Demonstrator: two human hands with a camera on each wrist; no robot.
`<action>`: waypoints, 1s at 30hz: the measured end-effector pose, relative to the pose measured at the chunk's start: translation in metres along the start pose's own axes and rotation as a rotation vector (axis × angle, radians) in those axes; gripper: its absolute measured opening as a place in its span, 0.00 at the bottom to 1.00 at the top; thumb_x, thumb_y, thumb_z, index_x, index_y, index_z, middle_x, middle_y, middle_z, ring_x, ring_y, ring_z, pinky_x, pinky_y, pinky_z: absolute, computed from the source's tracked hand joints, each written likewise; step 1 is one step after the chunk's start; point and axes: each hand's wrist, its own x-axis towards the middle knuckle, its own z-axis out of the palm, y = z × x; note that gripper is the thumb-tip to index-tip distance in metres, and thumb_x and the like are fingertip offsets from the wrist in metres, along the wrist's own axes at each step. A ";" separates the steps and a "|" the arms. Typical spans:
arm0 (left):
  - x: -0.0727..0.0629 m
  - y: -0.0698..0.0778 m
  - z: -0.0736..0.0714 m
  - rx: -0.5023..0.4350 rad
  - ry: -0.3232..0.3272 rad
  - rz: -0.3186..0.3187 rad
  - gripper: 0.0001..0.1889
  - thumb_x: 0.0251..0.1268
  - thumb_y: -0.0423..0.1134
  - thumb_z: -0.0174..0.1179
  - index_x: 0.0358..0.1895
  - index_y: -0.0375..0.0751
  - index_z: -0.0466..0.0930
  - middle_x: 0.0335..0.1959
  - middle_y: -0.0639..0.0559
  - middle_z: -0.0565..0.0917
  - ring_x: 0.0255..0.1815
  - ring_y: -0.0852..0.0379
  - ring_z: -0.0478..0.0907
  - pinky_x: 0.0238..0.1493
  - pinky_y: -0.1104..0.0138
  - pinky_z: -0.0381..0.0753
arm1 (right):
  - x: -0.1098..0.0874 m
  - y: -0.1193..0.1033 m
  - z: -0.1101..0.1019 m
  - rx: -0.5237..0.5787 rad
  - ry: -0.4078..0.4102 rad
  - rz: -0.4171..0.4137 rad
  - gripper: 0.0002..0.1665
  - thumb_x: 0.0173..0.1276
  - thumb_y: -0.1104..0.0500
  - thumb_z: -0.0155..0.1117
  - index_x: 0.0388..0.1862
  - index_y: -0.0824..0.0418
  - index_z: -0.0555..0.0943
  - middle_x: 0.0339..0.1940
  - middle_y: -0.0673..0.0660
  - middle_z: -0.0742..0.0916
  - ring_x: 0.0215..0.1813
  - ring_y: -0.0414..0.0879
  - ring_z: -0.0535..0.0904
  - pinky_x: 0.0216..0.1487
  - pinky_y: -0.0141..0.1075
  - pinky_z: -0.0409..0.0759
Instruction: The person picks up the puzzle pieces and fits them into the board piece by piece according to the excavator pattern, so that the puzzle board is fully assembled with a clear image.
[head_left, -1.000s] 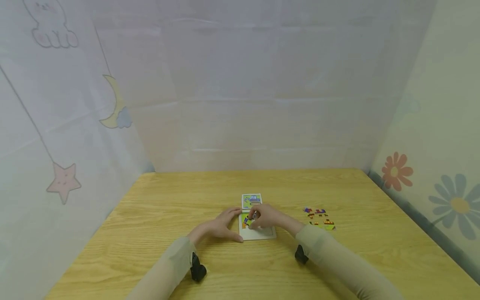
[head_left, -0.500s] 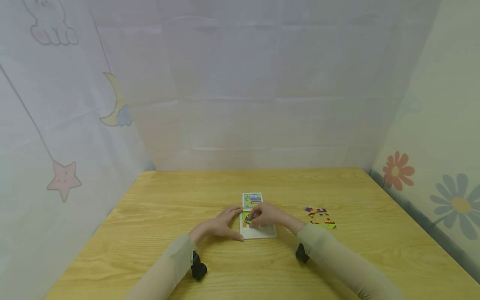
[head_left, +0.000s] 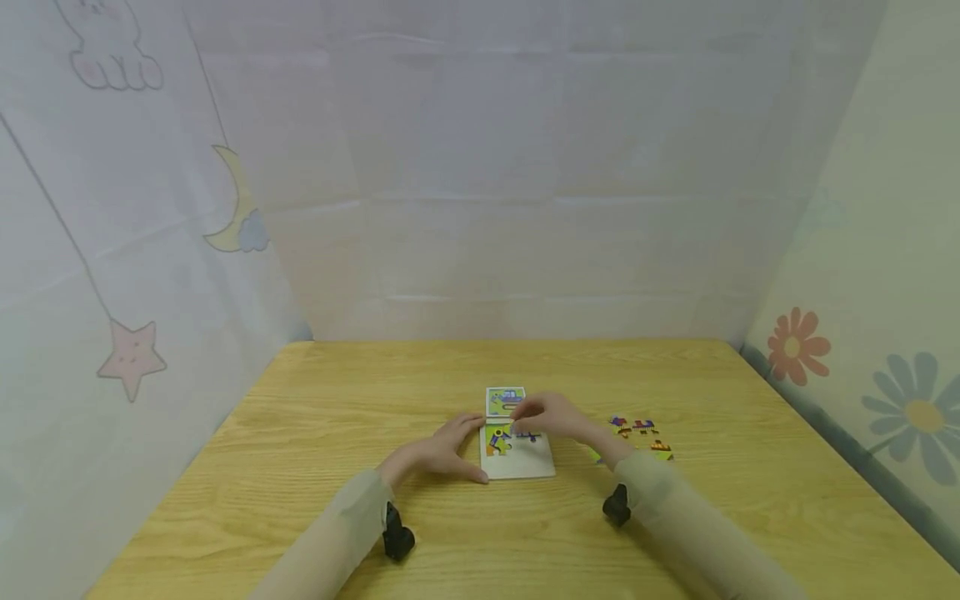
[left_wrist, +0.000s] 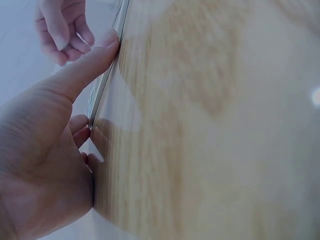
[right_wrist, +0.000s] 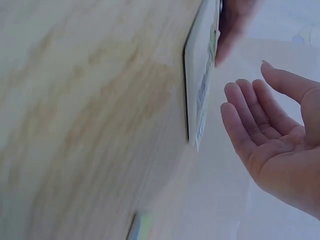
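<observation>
The puzzle board (head_left: 525, 467) lies mid-bench (head_left: 375, 392), coloured pieces along its far part, and the left hand (head_left: 441, 452) touches its left edge, fingers relaxed. Above it hangs the right hand (head_left: 553, 415), fingers loosely bent around nothing; loose pieces (head_left: 643, 426) lie off to the right.

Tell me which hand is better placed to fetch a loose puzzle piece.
Probably the right hand: it looks empty, above the puzzle board and nearer the loose puzzle pieces to the board's right. The left hand touches the board's left edge, farther from them.
</observation>
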 end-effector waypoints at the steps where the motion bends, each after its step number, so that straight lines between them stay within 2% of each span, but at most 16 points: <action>1: 0.000 0.000 0.000 -0.002 0.001 0.000 0.51 0.52 0.55 0.67 0.74 0.39 0.48 0.75 0.44 0.49 0.75 0.42 0.44 0.72 0.46 0.50 | -0.001 0.000 -0.003 0.003 0.017 0.002 0.15 0.65 0.53 0.63 0.45 0.61 0.83 0.40 0.50 0.86 0.43 0.41 0.80 0.45 0.37 0.79; 5: -0.001 -0.001 0.000 -0.011 0.004 0.001 0.51 0.52 0.55 0.67 0.74 0.39 0.48 0.75 0.43 0.49 0.75 0.43 0.44 0.72 0.46 0.50 | -0.006 0.002 -0.014 0.030 0.055 0.003 0.18 0.65 0.51 0.63 0.47 0.61 0.82 0.42 0.50 0.86 0.46 0.43 0.80 0.49 0.39 0.79; 11: -0.002 -0.002 0.000 -0.015 0.009 0.000 0.51 0.52 0.55 0.68 0.74 0.39 0.48 0.75 0.43 0.49 0.75 0.43 0.45 0.72 0.47 0.50 | -0.015 0.010 -0.026 0.057 0.097 -0.022 0.17 0.65 0.53 0.63 0.48 0.62 0.81 0.43 0.52 0.86 0.47 0.44 0.81 0.49 0.38 0.80; 18: -0.001 0.001 0.000 -0.008 0.013 -0.001 0.52 0.51 0.55 0.68 0.74 0.39 0.48 0.75 0.43 0.50 0.75 0.43 0.45 0.72 0.48 0.50 | -0.030 0.018 -0.043 -0.001 0.157 -0.049 0.13 0.66 0.51 0.62 0.46 0.55 0.81 0.43 0.52 0.86 0.46 0.46 0.80 0.47 0.40 0.79; 30: -0.001 0.001 0.002 0.024 0.014 0.004 0.50 0.52 0.55 0.68 0.74 0.40 0.50 0.75 0.44 0.50 0.75 0.44 0.46 0.73 0.49 0.50 | -0.046 0.045 -0.063 -0.106 0.218 -0.071 0.15 0.67 0.51 0.61 0.49 0.57 0.80 0.43 0.54 0.86 0.45 0.47 0.81 0.47 0.41 0.80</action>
